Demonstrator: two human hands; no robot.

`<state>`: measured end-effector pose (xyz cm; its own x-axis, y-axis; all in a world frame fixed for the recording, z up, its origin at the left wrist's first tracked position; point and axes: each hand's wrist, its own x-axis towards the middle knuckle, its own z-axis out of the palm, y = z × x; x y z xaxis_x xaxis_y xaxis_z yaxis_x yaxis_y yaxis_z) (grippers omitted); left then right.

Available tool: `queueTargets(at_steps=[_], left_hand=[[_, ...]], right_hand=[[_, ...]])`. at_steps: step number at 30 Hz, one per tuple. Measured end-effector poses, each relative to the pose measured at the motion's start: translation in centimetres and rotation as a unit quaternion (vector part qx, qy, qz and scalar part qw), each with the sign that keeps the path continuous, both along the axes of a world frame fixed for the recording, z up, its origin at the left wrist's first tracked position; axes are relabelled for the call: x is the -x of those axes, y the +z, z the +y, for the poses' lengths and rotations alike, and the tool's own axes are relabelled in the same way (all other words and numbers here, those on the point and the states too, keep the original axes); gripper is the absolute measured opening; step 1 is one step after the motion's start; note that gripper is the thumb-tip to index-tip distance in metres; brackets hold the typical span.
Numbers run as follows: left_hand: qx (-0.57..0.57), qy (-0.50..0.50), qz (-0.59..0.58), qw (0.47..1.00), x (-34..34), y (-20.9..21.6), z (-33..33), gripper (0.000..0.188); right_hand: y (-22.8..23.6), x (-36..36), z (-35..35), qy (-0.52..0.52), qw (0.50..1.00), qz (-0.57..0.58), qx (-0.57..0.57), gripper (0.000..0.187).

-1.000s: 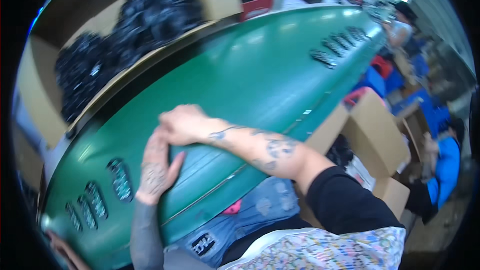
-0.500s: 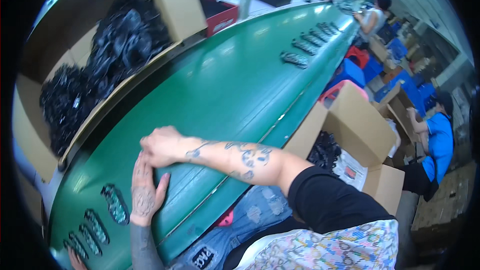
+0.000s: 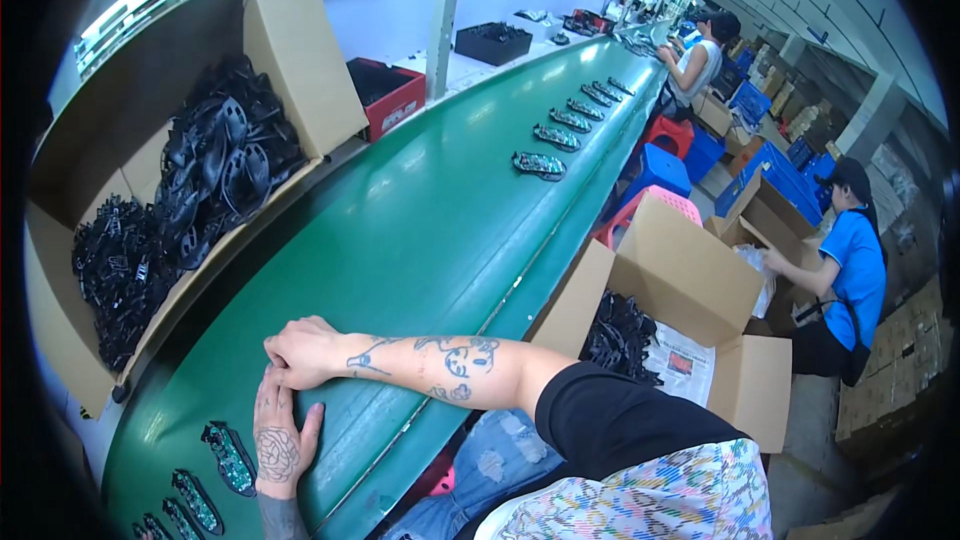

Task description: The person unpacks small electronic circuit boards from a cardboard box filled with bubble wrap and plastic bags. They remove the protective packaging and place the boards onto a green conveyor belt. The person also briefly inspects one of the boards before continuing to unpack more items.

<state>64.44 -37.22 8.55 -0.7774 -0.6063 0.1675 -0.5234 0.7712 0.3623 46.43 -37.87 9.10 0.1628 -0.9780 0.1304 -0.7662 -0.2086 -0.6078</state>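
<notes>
My left hand (image 3: 281,440) lies flat on the green conveyor belt (image 3: 400,260), fingers stretched out and thumb apart. Over its fingertips rests my right hand (image 3: 305,352), its fingers curled; whatever is inside them, if anything, is hidden. Just left of my left hand is a long black shell with a green circuit board (image 3: 230,458) in it. Several more such shells (image 3: 198,502) lie in a row toward the lower left rim. Farther up the belt, another row of shells (image 3: 540,165) runs toward the far end.
Left of the belt stands a cardboard box (image 3: 305,60) of black plastic parts. A red box (image 3: 385,95) and a metal post (image 3: 446,20) are beyond it. An open carton (image 3: 685,260) stands at right. One person (image 3: 855,260) bends over cartons; another (image 3: 695,70) stands by the belt.
The view has tilted upward, showing more of the far end. My hands keep the same pose beside the nearest shell. Fingers at the lower left rim have mostly left the picture.
</notes>
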Motion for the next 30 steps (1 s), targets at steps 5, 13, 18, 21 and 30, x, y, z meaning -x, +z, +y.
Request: queueTargets(at_steps=[5, 13, 18, 21, 30], left_hand=[[0.13, 0.14, -0.054, 0.98, -3.3, 1.0, -1.2, 0.058], [-0.061, 0.372, -0.227, 0.898, -12.5, 4.2, -4.4, 0.082], [-0.108, 0.25, -0.155, 0.95, -12.4, 3.8, -3.2, 0.086], [-0.114, 0.275, -0.08, 0.951, -9.8, 3.5, -2.4, 0.076], [-0.369, 0.263, 0.336, 0.826, -5.4, 0.5, -3.1, 0.056]], right_hand=[[0.3, 0.2, -0.7, 0.007, 0.999, 0.033, -0.012, 0.02], [0.7, -0.4, -0.9, -0.009, 0.996, 0.072, -0.044, 0.024], [1.9, -1.6, -0.1, -0.025, 0.993, 0.095, -0.063, 0.023], [1.3, -1.6, 0.3, -0.022, 0.993, 0.089, -0.068, 0.023], [1.0, -2.2, 1.3, 0.205, 0.956, -0.198, -0.07, 0.046]])
